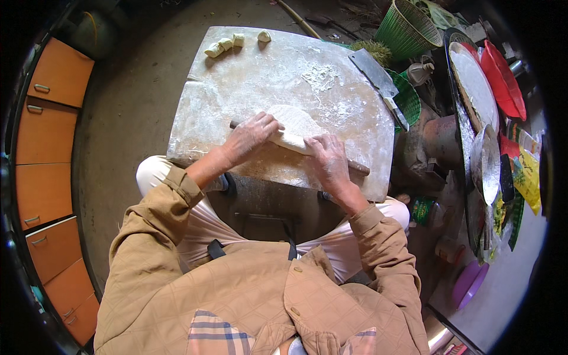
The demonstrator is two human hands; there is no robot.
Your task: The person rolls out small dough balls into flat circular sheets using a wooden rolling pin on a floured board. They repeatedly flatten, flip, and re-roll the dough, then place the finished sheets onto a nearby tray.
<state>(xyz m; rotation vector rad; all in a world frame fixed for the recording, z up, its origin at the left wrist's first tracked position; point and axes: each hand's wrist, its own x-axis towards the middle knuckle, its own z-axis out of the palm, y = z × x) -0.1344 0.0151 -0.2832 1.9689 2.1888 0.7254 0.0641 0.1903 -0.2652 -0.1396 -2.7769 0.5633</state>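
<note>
A thin sheet of dough (294, 120) lies floured on a wooden board (222, 102) before me. Its near edge is wrapped around a dark wooden rolling pin (358, 168), whose two ends stick out past my hands. My left hand (255, 134) curls over the pin left of the rolled part. On the other side, my right hand (328, 157) grips the pin, its fingertips touching the dough roll. Several small dough pieces (225, 44) sit at the board's far left. Loose flour (320, 77) is scattered at the far right.
A cleaver (375, 73) rests on the board's right edge, its handle reaching over the side. Beyond it stand a green basket (406, 31) and a stove (419, 142). A metal ladle (486, 164) and red dish (501, 80) are farther right. Orange cabinets (46, 137) line the left.
</note>
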